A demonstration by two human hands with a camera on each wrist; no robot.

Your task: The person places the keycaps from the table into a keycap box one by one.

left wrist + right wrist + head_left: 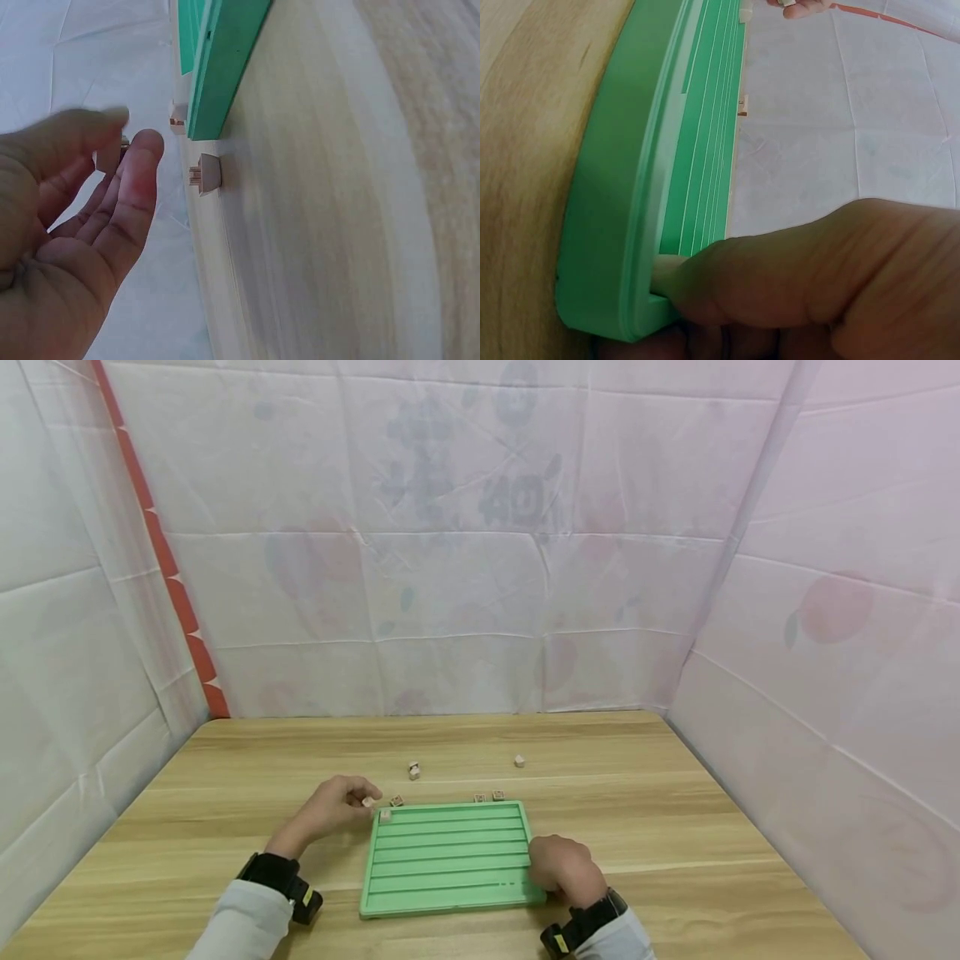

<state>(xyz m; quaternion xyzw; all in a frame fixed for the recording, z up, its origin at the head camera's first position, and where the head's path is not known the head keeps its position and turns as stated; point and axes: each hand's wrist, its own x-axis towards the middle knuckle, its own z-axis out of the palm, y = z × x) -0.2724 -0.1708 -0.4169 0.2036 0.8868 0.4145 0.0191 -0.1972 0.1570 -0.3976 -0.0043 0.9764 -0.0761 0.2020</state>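
My left hand point(336, 807) is just beyond the far left corner of a ridged green tray point(442, 849). Thumb and fingertips pinch a small pale wooden block point(107, 156), mostly covered by the fingers in the left wrist view. One similar block point(385, 816) sits inside the tray, in the left end of its farthest row. Another block point(397, 801), with a marked brown face, lies on the table right behind the tray's back edge. At the near right side, my right hand point(562, 864) grips the tray's edge, its thumb point(705, 281) over the rim and the other fingers outside, partly hidden.
Two more blocks with marked faces point(498, 795) stand behind the tray's back edge, right of middle. Farther back on the wooden table point(637, 793) are a small cluster of blocks point(414, 770) and a single block point(519, 762). White printed sheets point(450, 585) enclose the back and both sides.
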